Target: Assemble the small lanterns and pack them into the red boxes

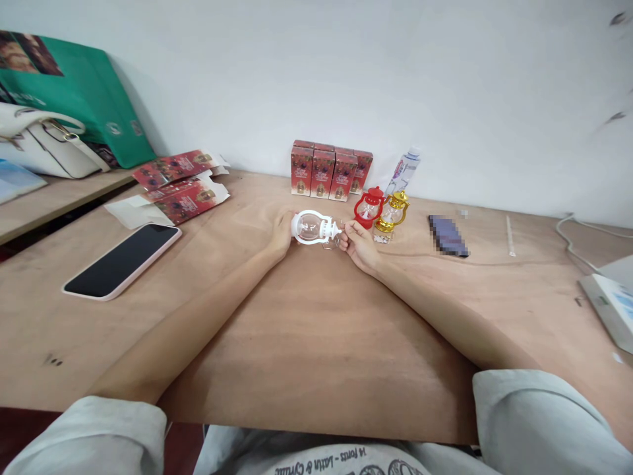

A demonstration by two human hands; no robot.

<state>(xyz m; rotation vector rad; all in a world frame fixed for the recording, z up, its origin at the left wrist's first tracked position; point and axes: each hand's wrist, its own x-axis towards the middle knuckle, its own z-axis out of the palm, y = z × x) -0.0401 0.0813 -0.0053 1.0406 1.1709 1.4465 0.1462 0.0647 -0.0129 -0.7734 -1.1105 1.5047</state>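
My left hand (281,232) is closed around the base of a small white lantern (311,227) with a clear globe. The lantern lies on its side above the table, its pointed cap toward the right. Beside that cap, my right hand (361,247) has its fingers pinched together. Whatever they hold is too small to make out. Thin wire pieces (330,245) show just under the cap. Behind my right hand stand a red lantern (368,208) and a gold lantern (392,212), both upright.
Several red printed boxes (324,173) stand by the wall, near a clear bottle (403,170). Torn red packaging (190,198) and a phone (123,260) are at left. A blurred dark item (448,235), a white stick (510,236) and a white box (608,307) lie at right.
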